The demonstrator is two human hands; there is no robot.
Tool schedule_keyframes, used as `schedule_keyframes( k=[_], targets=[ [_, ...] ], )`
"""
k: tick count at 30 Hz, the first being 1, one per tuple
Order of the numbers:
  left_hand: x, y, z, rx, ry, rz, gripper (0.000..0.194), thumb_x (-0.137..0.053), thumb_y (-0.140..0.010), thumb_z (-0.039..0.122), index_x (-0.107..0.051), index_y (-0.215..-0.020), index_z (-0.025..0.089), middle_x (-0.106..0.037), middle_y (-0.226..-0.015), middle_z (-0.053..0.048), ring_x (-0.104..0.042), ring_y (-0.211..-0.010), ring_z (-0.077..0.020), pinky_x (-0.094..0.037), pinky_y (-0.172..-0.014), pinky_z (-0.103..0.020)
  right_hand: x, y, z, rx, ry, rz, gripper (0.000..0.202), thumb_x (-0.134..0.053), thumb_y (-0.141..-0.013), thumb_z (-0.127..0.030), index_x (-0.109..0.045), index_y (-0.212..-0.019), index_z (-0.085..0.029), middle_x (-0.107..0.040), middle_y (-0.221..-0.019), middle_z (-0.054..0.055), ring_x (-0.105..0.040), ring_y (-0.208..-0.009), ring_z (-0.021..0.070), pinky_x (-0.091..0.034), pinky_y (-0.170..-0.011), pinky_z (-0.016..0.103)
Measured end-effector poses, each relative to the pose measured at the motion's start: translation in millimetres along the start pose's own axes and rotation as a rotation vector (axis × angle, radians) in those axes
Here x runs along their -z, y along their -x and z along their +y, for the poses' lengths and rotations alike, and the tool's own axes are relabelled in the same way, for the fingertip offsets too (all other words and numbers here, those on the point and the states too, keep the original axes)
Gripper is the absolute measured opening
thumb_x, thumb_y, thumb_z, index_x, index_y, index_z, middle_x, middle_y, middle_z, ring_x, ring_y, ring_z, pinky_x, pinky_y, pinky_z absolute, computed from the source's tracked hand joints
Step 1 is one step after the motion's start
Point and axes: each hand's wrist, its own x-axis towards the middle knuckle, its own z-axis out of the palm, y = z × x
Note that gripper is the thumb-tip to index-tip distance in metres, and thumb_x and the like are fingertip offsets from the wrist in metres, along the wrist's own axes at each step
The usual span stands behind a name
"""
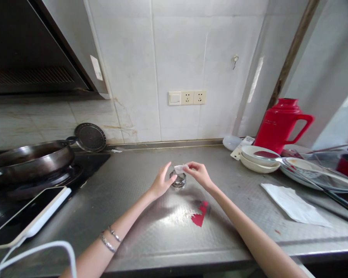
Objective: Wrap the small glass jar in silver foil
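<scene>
Your right hand [201, 175] pinches a white tissue [179, 168], which lies crosswise over the far rim of a glass dish [179, 182] on the bench [127, 170]. Your left hand [160, 183], fingers parted, is nearer the dish; thumb contact is unclear.

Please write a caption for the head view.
Left hand at a small round dish; right hand holding a white scrap.

We see a small round dish [179, 182], glassy and clear with dark glints, which stands upright on the grey metal counter [127, 173]. Above its far part we see a small white piece [179, 168], thin and held nearly level; whether it touches the dish, we cannot tell.
</scene>
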Motion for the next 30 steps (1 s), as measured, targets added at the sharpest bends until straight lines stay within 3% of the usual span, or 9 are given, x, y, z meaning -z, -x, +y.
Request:
schedule_keyframes(
  k=[3,7,15,17,20,22,30],
  targets=[
    [-2.5,0,-12,0.104,-0.069,-0.003,0.08,-0.066,-0.074,0.041,-0.031,-0.14,0.013,-0.033,-0.147,-0.018,-0.03,-0.137,-0.029,-0.022,-0.114,-0.045,2,-2,3,0.198,0.344,-0.017,0.017,-0.057,-0.082,-0.028,-0.068,-0.085,-0.016,-0.066,-0.082,0.005,-0.057,-0.07,0.0152,-0.044,-0.067,0.026],
    [-10.4,-1,-20,0.2,-0.076,-0.079,0.097,-0.075,-0.063,0.039,-0.027,-0.141,0.008,-0.028,-0.148,-0.023,-0.026,-0.138,-0.0331,-0.019,-0.114,-0.047,2,1,-3,0.345,0.648,-0.363,0.027,-0.046,-0.084,-0.014,-0.069,-0.093,-0.022,-0.067,-0.107,0.004,-0.063,-0.085,0.0159,-0.044,-0.073,0.024],
    [-22.7,-21,-25,0.206,0.046,-0.115,0.123,-0.087,-0.043,0.033,-0.021,-0.144,0.01,-0.037,-0.143,-0.024,-0.038,-0.131,-0.035,-0.029,-0.108,-0.046,4,-5,-20,0.25,0.903,-0.714,0.039,-0.051,-0.072,-0.011,-0.068,-0.102,-0.027,-0.069,-0.108,0.003,-0.064,-0.095,0.0205,-0.043,-0.073,0.023],
    [-22.8,-23,-28,0.197,0.062,-0.126,0.117,-0.087,-0.043,0.032,-0.027,-0.142,0.011,-0.045,-0.137,-0.021,-0.046,-0.124,-0.033,-0.035,-0.104,-0.043,6,-9,-18,0.218,0.899,-0.767,0.041,-0.052,-0.07,-0.011,-0.067,-0.105,-0.026,-0.069,-0.107,0.004,-0.063,-0.096,0.0212,-0.043,-0.073,0.024],
    [-21.7,-21,-33,0.191,0.043,-0.179,0.089,-0.084,-0.049,0.035,-0.047,-0.128,0.012,-0.063,-0.116,-0.013,-0.059,-0.104,-0.0274,-0.045,-0.091,-0.037,7,-15,-14,0.231,0.809,-0.837,0.045,-0.052,-0.068,-0.009,-0.066,-0.108,-0.024,-0.067,-0.109,0.005,-0.062,-0.096,0.0211,-0.043,-0.074,0.024],
    [-21.0,-19,-34,0.174,0.012,-0.183,0.075,-0.082,-0.052,0.035,-0.054,-0.118,0.014,-0.067,-0.105,-0.008,-0.062,-0.094,-0.0238,-0.047,-0.084,-0.033,8,-18,-11,0.255,0.738,-0.871,0.044,-0.051,-0.068,-0.008,-0.066,-0.108,-0.021,-0.066,-0.111,0.007,-0.062,-0.097,0.0212,-0.044,-0.076,0.025],
    [-20.8,-17,-35,0.134,-0.016,-0.158,0.071,-0.082,-0.052,0.035,-0.056,-0.116,0.016,-0.069,-0.1,-0.006,-0.063,-0.091,-0.0216,-0.047,-0.078,-0.029,3,-22,-18,0.281,0.695,-0.977,0.035,-0.049,-0.07,-0.003,-0.066,-0.098,-0.016,-0.063,-0.114,0.01,-0.062,-0.098,0.021,-0.046,-0.08,0.027]
  ],
)
